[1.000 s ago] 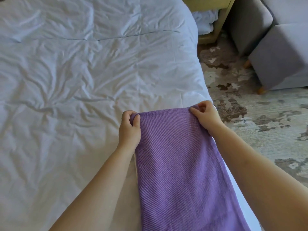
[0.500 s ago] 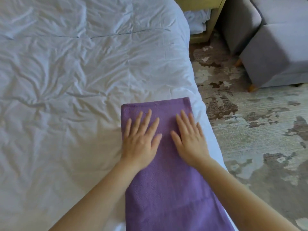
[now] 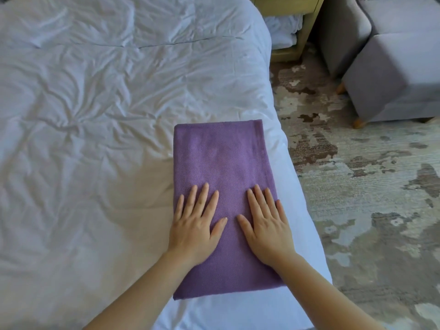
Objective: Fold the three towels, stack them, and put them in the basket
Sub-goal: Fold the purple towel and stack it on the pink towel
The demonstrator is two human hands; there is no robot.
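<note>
A purple towel [image 3: 221, 158] lies folded into a long rectangle on the white bed, close to the bed's right edge. My left hand [image 3: 196, 223] rests flat on the towel's left half with fingers straight and spread. My right hand [image 3: 264, 225] lies flat on the right half, fingers straight, near the towel's right border. Both palms press the near part of the cloth. Only this one towel shows, and no basket is in view.
The wrinkled white duvet [image 3: 95, 115] fills the left and middle of the view. A patterned rug [image 3: 369, 210] covers the floor to the right. A grey ottoman [image 3: 392, 77] and a wooden nightstand [image 3: 292, 25] holding white linens stand at the back right.
Both hands let go of the towel's far corners, laid it down on the bed, then slid flat along it toward me.
</note>
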